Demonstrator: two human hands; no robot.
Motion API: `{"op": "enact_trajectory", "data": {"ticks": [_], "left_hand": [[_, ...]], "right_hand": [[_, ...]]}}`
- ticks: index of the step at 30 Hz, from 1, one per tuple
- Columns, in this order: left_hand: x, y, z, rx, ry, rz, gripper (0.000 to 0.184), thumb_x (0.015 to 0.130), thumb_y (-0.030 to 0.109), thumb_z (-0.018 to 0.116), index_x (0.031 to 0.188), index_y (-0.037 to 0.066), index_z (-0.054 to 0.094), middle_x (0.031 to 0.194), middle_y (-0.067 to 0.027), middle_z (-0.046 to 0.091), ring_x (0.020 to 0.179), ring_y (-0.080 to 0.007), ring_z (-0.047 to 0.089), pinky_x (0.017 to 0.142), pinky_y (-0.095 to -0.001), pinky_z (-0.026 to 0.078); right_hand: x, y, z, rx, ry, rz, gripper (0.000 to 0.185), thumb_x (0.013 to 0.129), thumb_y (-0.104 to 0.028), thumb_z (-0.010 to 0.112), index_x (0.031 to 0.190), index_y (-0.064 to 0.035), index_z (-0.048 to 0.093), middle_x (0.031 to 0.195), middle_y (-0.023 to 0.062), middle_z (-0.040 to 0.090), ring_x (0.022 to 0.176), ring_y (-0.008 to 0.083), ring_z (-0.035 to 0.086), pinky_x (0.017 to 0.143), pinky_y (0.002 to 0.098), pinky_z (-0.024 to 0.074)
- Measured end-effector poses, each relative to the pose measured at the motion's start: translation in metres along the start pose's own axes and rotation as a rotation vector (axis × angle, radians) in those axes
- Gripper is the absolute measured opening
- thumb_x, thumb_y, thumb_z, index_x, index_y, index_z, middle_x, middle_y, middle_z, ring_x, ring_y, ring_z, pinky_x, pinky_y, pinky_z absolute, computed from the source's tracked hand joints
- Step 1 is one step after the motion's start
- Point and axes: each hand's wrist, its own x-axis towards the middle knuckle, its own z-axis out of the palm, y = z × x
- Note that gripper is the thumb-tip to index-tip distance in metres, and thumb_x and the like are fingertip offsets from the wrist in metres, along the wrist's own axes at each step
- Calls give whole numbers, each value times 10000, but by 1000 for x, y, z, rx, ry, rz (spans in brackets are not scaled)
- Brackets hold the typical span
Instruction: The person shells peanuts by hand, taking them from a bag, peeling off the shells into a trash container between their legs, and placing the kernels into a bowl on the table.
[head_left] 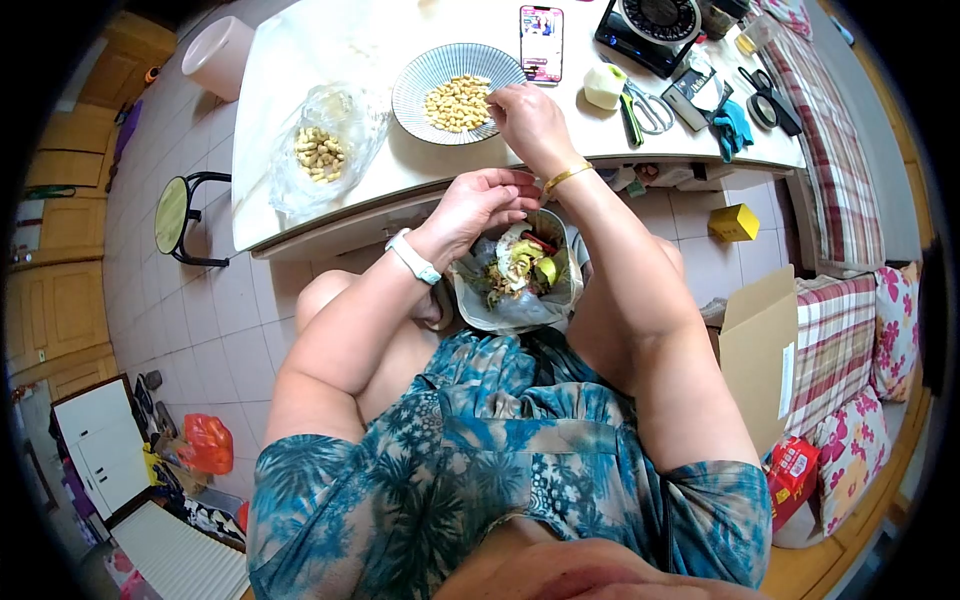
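Observation:
My right hand (533, 124) reaches over the right rim of a striped bowl (409, 112), fingertips bent together in a pinch. What they hold, if anything, is hidden. Pale yellow peeled nuts (458, 103) lie in the bowl. Below it, my left hand (478, 207) hovers above a lined waste bin (478, 308), its fingers curled and close together; I cannot see anything between them. Peelings and food scraps (521, 262) fill the bin, which stands between my legs. To the left, a clear plastic bag (303, 196) on the table holds tan nuts (319, 154).
On the white table (300, 55) are a phone (541, 45), a partly peeled pale fruit (603, 86), a green-handled peeler (631, 118), scissors (655, 112) and a black scale (650, 30). A stool (174, 215) stands left; a cardboard box (757, 350) is at my right.

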Motion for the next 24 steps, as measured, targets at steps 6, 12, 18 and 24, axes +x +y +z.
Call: {"op": "enact_trajectory", "data": {"ticks": [6,12,18,24], "left_hand": [[0,2,-1,-22,11,-8,281,1066,119,495,1260,-67,578,1123,-132,704,964,-160,711,809,-237,598],[-2,7,0,-98,113,55,229,1089,183,466,1126,-1,597,972,-89,703,830,-122,697,698,-213,575],[3,0,0,-87,145,64,229,1104,210,413,987,73,555,750,8,572,601,-72,507,545,-200,420],[2,2,5,-96,38,30,246,1105,215,356,946,105,508,668,41,431,547,-56,351,539,-231,319]], "right_hand": [[-4,-5,-16,75,32,-27,105,869,-157,686,896,-78,750,880,81,709,869,296,662,773,418,554],[-15,-16,-40,113,-43,-137,103,855,-172,711,868,-72,730,831,70,682,844,286,650,741,409,557],[-32,-23,-61,174,-127,-201,111,836,-183,723,850,-73,721,823,69,684,841,272,662,724,400,559],[-39,-24,-75,161,-211,-188,110,826,-179,710,846,-70,714,796,87,684,829,281,673,727,405,558]]}}
